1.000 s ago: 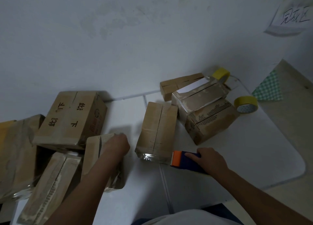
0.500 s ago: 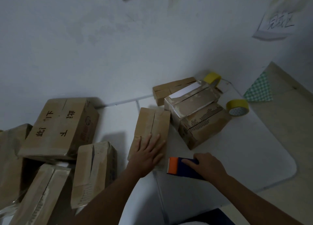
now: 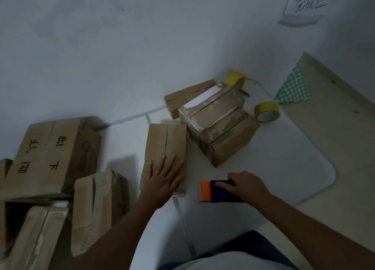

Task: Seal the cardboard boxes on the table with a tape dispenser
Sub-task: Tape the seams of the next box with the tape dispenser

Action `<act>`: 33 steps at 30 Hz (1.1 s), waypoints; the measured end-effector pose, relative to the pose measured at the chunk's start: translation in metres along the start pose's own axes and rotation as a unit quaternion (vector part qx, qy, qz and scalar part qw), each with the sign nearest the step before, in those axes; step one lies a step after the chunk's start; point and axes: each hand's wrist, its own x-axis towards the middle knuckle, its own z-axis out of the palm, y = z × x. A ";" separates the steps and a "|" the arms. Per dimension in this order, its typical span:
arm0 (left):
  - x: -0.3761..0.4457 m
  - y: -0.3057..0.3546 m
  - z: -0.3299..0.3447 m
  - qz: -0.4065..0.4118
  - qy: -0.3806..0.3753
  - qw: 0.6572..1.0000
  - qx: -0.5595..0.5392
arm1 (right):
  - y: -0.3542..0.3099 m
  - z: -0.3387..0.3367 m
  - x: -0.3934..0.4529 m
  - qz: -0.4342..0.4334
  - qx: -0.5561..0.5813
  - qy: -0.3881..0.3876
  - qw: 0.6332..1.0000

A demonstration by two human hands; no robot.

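A narrow cardboard box (image 3: 165, 145) lies in the middle of the white table (image 3: 284, 168), its top seam running away from me. My left hand (image 3: 162, 178) rests flat on the near end of this box with straight, spread fingers. To its right, my right hand (image 3: 246, 185) grips a blue tape dispenser (image 3: 218, 191) with an orange front end, low over the table. The dispenser's orange end points toward the box, a short gap apart.
Three more boxes (image 3: 219, 127) are piled at the back right, with two yellow tape rolls (image 3: 266, 111) beside them. Several boxes (image 3: 52, 154) crowd the left side. A wall stands behind; the table's rounded corner is at the right.
My left hand left the box on the left and came to lie flat on the middle box. My right hand stays on the dispenser, nearly still.
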 end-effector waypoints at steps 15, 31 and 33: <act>0.003 0.029 -0.004 0.019 0.102 0.979 -0.178 | -0.015 -0.013 -0.003 -0.010 -0.016 -0.011 1.000; -0.001 0.040 -0.002 -0.031 0.079 0.977 -0.194 | -0.012 -0.002 0.008 0.080 -0.104 0.006 0.991; 0.000 0.039 -0.001 -0.030 0.083 0.977 -0.194 | 0.013 -0.003 0.001 0.116 -0.100 0.036 0.988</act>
